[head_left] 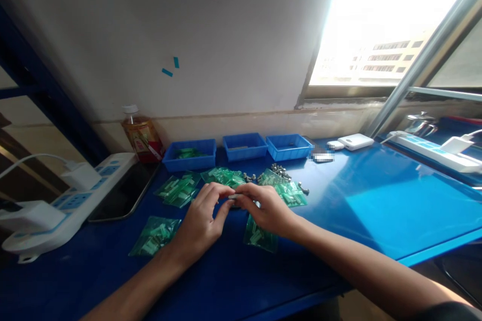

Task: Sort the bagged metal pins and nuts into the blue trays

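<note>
Sm. pale piece [235, 196] is betw. fingertips of L hand [207, 211] & R hand [265, 207], long axis approx. L–R, neither hand clearly nearer. Both grips nearly closed, pinching it thumb-to-index; exact contact partly hidden. Nearby: green bags [183, 189] around both hands, metal fittings [282, 172] just beyond R hand, on blue surface [211, 281]. Further back, 3 blue trays [244, 154] nr. wall [226, 35].

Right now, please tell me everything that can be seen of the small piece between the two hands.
The small piece looks pale, short and narrow, and is held roughly crosswise over the blue table. The left hand and the right hand both pinch it, and their fingers cover part of it. Its material and finer parts are too small to tell.
</note>
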A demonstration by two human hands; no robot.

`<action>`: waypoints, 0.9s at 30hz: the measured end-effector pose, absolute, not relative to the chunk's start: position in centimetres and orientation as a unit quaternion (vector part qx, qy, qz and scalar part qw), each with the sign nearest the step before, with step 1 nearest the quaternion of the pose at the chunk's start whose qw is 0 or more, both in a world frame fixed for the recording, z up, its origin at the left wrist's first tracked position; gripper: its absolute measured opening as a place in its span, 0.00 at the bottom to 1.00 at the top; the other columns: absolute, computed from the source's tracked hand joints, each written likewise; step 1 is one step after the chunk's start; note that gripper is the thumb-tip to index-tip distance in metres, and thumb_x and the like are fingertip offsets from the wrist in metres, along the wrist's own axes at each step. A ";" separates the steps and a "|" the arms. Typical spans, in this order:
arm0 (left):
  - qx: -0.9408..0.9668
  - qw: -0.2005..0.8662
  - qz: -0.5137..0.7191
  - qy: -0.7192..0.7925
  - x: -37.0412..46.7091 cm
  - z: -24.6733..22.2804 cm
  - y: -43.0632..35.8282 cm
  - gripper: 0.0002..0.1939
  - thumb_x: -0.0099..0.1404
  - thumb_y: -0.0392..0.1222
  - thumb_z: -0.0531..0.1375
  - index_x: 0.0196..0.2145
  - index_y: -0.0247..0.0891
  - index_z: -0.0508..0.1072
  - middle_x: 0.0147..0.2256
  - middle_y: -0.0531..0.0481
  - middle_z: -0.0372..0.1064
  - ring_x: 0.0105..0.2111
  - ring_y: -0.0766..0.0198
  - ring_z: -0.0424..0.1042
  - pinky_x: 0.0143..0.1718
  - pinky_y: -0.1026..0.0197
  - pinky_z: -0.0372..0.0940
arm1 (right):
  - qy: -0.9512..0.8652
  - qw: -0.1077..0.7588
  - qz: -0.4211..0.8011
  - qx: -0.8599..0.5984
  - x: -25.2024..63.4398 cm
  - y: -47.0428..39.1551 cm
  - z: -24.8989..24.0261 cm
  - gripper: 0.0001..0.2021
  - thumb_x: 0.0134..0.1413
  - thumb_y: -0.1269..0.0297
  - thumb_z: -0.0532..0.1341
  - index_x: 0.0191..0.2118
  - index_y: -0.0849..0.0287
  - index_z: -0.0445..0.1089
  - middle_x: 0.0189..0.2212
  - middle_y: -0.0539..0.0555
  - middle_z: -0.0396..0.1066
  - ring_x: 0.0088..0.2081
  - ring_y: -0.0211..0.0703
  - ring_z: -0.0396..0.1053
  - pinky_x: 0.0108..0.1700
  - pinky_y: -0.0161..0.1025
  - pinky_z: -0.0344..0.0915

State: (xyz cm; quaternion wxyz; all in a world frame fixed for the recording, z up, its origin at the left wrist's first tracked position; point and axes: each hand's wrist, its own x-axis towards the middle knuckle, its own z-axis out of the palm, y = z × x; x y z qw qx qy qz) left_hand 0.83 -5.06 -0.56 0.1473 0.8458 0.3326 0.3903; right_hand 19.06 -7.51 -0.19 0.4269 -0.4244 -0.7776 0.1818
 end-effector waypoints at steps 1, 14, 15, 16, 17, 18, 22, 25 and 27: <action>0.843 0.145 0.395 0.336 0.9 -0.5 -5.0 0.04 0.68 0.38 0.55 0.40 0.40 0.69 0.37 0.50 0.70 0.37 0.61 0.69 0.38 0.60 0.64 | -0.780 0.422 0.181 -0.425 19.1 -7.5 -0.3 0.05 0.62 0.67 0.55 0.40 0.58 0.68 0.29 0.51 0.75 0.30 0.38 0.72 0.33 0.33 0.65; 0.823 0.188 0.360 0.398 0.7 0.0 -5.1 0.12 0.68 0.48 0.55 0.33 0.39 0.71 0.31 0.51 0.71 0.34 0.60 0.70 0.38 0.59 0.65 | -0.850 0.379 0.024 -0.364 19.5 -6.8 0.5 0.05 0.60 0.71 0.54 0.41 0.59 0.65 0.33 0.56 0.70 0.34 0.42 0.67 0.37 0.37 0.65; 0.825 0.183 0.355 0.400 0.6 0.0 -5.1 0.11 0.69 0.48 0.54 0.34 0.39 0.71 0.32 0.50 0.71 0.36 0.59 0.69 0.40 0.58 0.65 | -0.855 0.359 0.020 -0.374 20.2 -5.9 1.1 0.06 0.61 0.71 0.53 0.41 0.59 0.66 0.34 0.56 0.70 0.35 0.42 0.67 0.38 0.37 0.65; 0.828 0.179 0.348 0.401 0.6 -0.1 -5.1 0.11 0.69 0.47 0.54 0.36 0.39 0.71 0.34 0.49 0.71 0.37 0.58 0.69 0.41 0.57 0.65 | -0.854 0.341 0.016 -0.393 21.1 -4.6 1.8 0.07 0.61 0.71 0.53 0.41 0.59 0.67 0.35 0.56 0.70 0.36 0.42 0.68 0.39 0.37 0.65; 0.833 0.177 0.340 0.400 0.6 -0.2 -5.2 0.10 0.68 0.46 0.55 0.38 0.39 0.71 0.35 0.49 0.71 0.39 0.57 0.69 0.42 0.56 0.65 | -0.849 0.328 0.008 -0.414 22.1 -3.1 2.6 0.07 0.61 0.71 0.53 0.40 0.60 0.68 0.35 0.56 0.70 0.37 0.42 0.68 0.40 0.37 0.65; 0.838 0.177 0.328 0.398 0.6 -0.3 -5.2 0.09 0.68 0.45 0.55 0.39 0.39 0.71 0.36 0.48 0.71 0.40 0.56 0.69 0.43 0.55 0.65 | -0.836 0.324 -0.010 -0.442 23.2 -1.2 3.4 0.07 0.60 0.71 0.54 0.40 0.61 0.69 0.36 0.56 0.70 0.37 0.42 0.68 0.40 0.38 0.64; 0.860 0.190 0.276 0.385 0.7 -0.7 -5.3 0.07 0.67 0.43 0.56 0.41 0.40 0.71 0.40 0.47 0.70 0.44 0.55 0.68 0.44 0.54 0.65 | -0.795 0.235 -0.088 -0.552 26.7 7.0 6.3 0.10 0.58 0.69 0.57 0.42 0.65 0.73 0.41 0.61 0.69 0.42 0.45 0.68 0.47 0.38 0.62; 0.862 0.194 0.262 0.388 0.6 -0.5 -5.2 0.07 0.68 0.42 0.55 0.39 0.40 0.72 0.40 0.47 0.70 0.44 0.55 0.67 0.45 0.52 0.65 | -0.811 0.050 -0.097 -0.575 27.5 11.3 7.3 0.13 0.58 0.69 0.57 0.45 0.66 0.74 0.42 0.61 0.72 0.45 0.47 0.68 0.48 0.37 0.60; 0.860 0.193 0.260 0.395 0.5 -0.2 -5.1 0.07 0.68 0.41 0.55 0.39 0.40 0.72 0.40 0.47 0.70 0.44 0.55 0.67 0.45 0.52 0.65 | -0.823 -0.041 -0.109 -0.556 27.1 12.5 7.5 0.13 0.57 0.69 0.57 0.45 0.66 0.74 0.43 0.62 0.73 0.47 0.50 0.67 0.47 0.38 0.60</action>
